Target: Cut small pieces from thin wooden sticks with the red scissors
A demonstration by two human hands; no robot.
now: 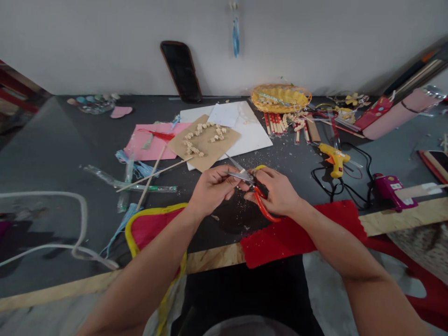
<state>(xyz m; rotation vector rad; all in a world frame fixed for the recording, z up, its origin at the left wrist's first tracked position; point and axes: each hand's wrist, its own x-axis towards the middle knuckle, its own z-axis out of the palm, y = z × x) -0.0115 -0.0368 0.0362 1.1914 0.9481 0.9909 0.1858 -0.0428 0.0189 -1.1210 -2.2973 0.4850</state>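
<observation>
My right hand (276,189) grips a pair of scissors (263,205) with red and yellow handles, its blades parted and pointing left. Close against the blades, my left hand (217,186) is closed in a pinch; a small pale piece shows between the blades, but most of what the fingers hold is hidden. Just beyond the hands lies a square of brown cardboard (178,145) carrying a curved row of small pale beige pieces (193,148). A white sheet (252,135) lies under it, and fine crumbs are scattered on the dark table around the scissors.
A yellow glue gun (335,159) with a black cord lies right. Behind are a yellow woven basket (266,105), red-tipped stick bundles (275,123) and a leaning phone (182,72). Pink sheets (135,142), thin sticks (150,179) and blue tassels (128,224) lie left. Red cloth (259,247) lies at the edge.
</observation>
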